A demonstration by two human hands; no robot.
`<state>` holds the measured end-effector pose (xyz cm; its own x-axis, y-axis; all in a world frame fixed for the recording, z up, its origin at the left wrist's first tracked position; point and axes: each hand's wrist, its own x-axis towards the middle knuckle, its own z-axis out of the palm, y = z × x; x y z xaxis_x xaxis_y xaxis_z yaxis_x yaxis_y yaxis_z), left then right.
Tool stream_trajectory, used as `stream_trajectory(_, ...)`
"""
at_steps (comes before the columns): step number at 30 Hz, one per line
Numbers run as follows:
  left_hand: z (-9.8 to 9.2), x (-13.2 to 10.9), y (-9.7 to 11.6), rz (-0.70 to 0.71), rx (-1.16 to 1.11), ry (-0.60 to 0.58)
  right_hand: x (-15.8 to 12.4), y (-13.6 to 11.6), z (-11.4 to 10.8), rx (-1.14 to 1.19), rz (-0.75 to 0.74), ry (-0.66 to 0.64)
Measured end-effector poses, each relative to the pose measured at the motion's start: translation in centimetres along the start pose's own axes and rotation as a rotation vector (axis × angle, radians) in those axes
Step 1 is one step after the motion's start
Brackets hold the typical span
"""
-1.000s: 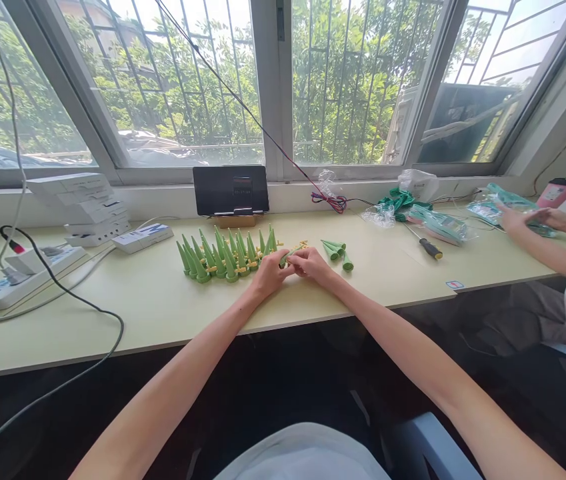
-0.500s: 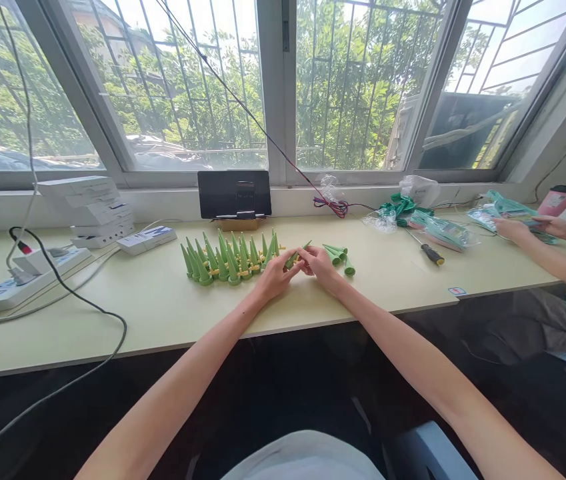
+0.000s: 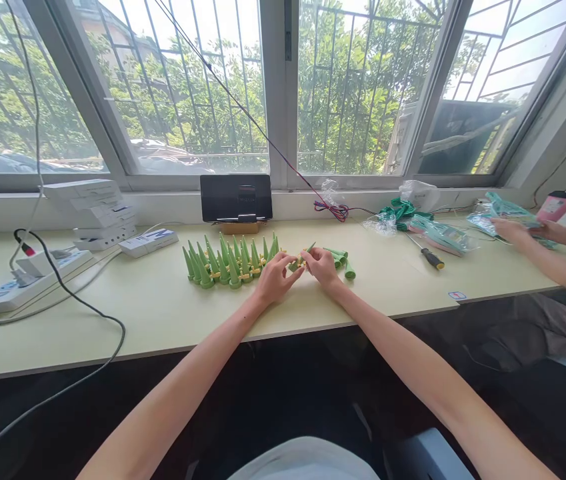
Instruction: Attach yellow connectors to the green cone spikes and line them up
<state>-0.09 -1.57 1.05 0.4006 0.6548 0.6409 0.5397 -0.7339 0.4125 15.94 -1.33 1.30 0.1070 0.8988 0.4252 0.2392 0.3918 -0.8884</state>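
Two hands worked close together above the table in the head view. The left hand had its fingers closed about the wide end of a green cone, seemingly to steady it; the right hand had its fingertips drawn near together just beside it, though what they gripped could not be told. To the left, standing cones rested upright on their broad ends, probably for stability, with yellow pieces low among them. Loose cones lay on their sides near the right hand, presumably within easy reach. Farther right, a clear packet held something flat, too indistinct to name; the pink cup was lidded, its contents hidden.
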Motion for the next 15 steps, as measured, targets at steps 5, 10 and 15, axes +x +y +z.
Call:
stream_trajectory(5,-0.11,-0.09,0.23,0.033,0.056,0.032,-0.05,0.01,0.18,0.009,-0.017,0.047)
stream_trajectory(10,0.00,-0.19,0.19,0.071,0.120,0.040,-0.05,0.15,0.32,-0.042,-0.042,0.040)
stream_trajectory(15,0.08,-0.21,0.33,0.078,0.122,0.014,-0.06,0.37,0.30,-0.072,-0.047,0.032)
